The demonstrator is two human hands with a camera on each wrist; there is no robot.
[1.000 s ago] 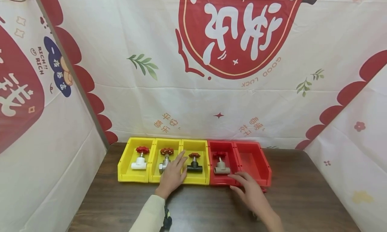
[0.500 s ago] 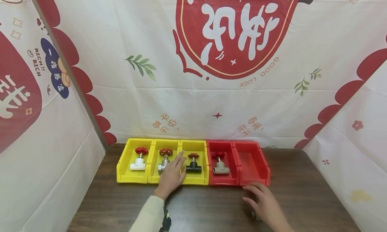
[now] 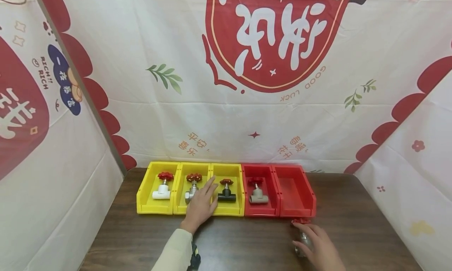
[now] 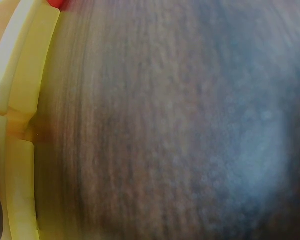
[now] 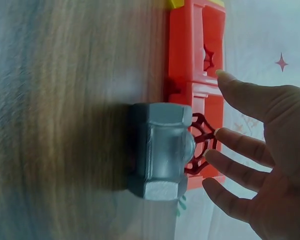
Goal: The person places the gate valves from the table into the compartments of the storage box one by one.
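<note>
On the table, in front of the rightmost red bin [image 3: 297,213], lies a metal valve [image 5: 162,150] with a red handwheel [image 5: 210,135]. My right hand [image 3: 320,243] reaches over this valve from the right and partly covers it in the head view. In the right wrist view the thumb stands apart and the fingertips are close to the handwheel; whether they touch it I cannot tell. My left hand [image 3: 200,205] rests at the front of the middle yellow bins, its fingers extended between a metal valve [image 3: 191,194] and a black valve [image 3: 226,192].
The leftmost yellow bin [image 3: 153,209] holds a white valve [image 3: 161,191]. A beige valve [image 3: 259,196] sits in the left red bin [image 3: 261,212]. Printed cloth walls [image 3: 226,122] enclose the wooden table [image 3: 240,247] at the back and sides.
My right hand has moved from the front of the left red bin rightward and nearer to me, to the metal valve on the table. The left hand stays in place.
</note>
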